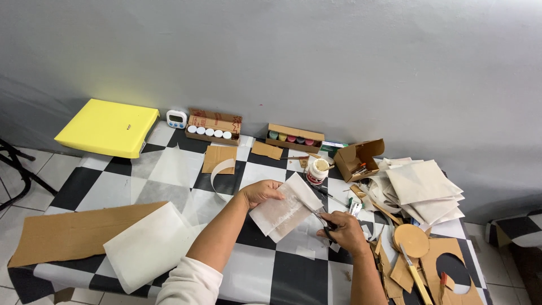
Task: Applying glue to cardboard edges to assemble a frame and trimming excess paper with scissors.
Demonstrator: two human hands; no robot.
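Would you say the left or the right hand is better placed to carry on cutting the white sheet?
Right, probably: the right hand holds the scissors at the white sheet's edge, while the left hand grips the sheet.

Left hand (261, 192) holds paper sheet (285, 210) at table (265, 271) centre; right hand (345, 231) just right of it with scissors (323, 219) at the sheet's right edge. Glue jar (318, 169) just beyond the sheet. Far edge by the wall, left to right: flat pad (108, 127), timer (176, 118), box of jars (213, 131), second box of jars (294, 138), open carton (357, 158). Two cardboard pieces (219, 158) lie in front of the boxes. Near left: long cardboard strip (68, 232), folded sheet (148, 245) overlapping its right end. Right: paper stack (422, 189); nearer, cardboard disc (411, 239), cardboard scraps (446, 271), craft knife (416, 275) on them.
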